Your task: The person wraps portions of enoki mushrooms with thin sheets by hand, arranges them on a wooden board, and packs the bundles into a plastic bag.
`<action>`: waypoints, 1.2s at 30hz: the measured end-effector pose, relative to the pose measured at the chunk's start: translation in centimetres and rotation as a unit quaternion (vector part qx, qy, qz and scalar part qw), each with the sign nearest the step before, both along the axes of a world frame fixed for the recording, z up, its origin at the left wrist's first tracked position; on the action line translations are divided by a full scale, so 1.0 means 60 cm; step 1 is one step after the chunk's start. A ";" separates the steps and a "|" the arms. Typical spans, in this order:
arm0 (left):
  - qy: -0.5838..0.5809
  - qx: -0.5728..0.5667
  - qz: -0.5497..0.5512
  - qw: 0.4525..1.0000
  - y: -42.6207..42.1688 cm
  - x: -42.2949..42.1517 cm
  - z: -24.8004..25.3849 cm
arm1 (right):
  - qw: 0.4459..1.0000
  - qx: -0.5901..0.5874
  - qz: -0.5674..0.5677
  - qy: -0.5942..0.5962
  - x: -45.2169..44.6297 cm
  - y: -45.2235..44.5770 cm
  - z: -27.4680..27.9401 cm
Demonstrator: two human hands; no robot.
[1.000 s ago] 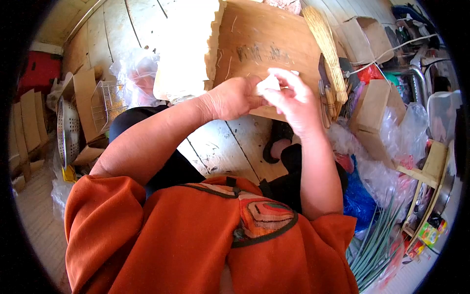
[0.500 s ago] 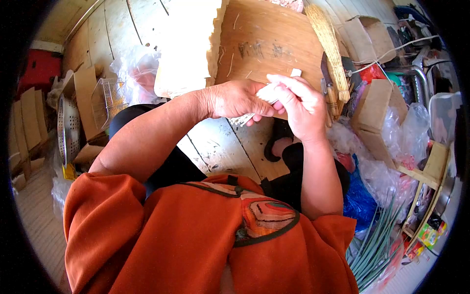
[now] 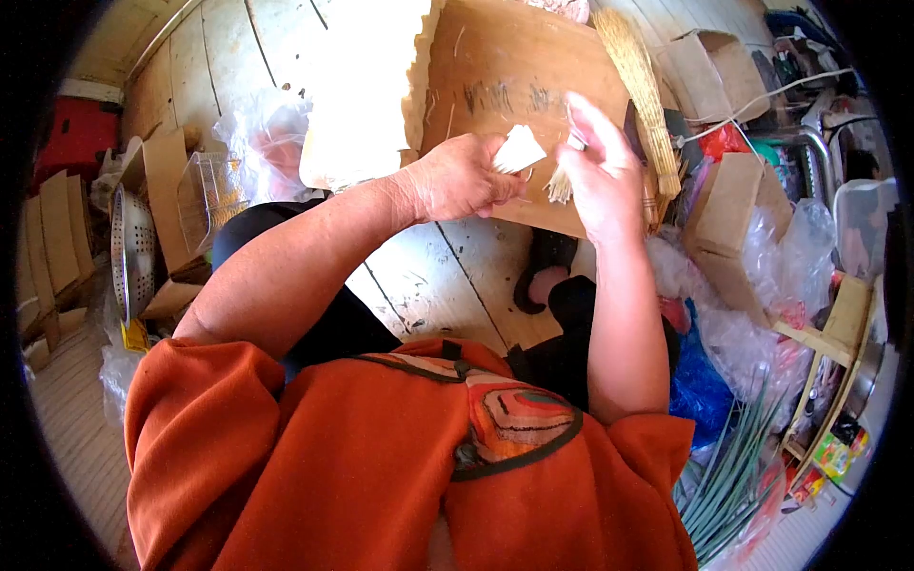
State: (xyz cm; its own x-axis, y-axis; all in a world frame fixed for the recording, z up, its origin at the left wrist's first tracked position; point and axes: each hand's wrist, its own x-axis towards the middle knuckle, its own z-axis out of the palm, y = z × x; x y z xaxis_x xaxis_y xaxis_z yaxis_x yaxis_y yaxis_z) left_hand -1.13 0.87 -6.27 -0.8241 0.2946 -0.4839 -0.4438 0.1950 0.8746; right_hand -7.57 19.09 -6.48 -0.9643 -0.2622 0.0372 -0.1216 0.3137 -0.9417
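Note:
My left hand [image 3: 462,176] is closed on a white, flat-ended bundle [image 3: 521,150], which sticks out past the thumb. Over to the right, my right hand [image 3: 607,176] has its index finger raised, while a small bunch of thin pale strips [image 3: 560,185] hangs at its thumb and lower fingers. Part of that grip is hidden. Both hands are above the near edge of a wooden board [image 3: 524,67] with dark marks and a few loose strips. A large white sheet [image 3: 367,86] with a ragged edge covers the board's left side.
A straw hand broom [image 3: 640,86] lies along the board's right side. Beyond it are cardboard boxes [image 3: 728,205] and plastic bags. A metal colander [image 3: 133,252] and a wire basket [image 3: 211,195] stand at left. Long green leaves [image 3: 728,490] lie at lower right.
The hands were together around one white bundle and have moved apart. The right hand has shifted right with a small bunch of strips; the left keeps the white bundle, now turned upward.

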 end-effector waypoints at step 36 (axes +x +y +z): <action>0.026 0.216 0.130 0.967 0.030 -0.014 -0.006 | 0.955 -0.149 -0.165 -0.196 0.093 0.363 0.061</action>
State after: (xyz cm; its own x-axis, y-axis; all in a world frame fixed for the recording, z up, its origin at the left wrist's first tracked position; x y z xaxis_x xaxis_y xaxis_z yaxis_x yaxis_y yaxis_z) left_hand -1.97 2.68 -6.64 -0.9177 0.2390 -0.3173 -0.3815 -0.3071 0.8719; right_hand -2.01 40.86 -2.83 -0.9479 0.0247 -0.3176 0.3173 -0.0144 -0.9482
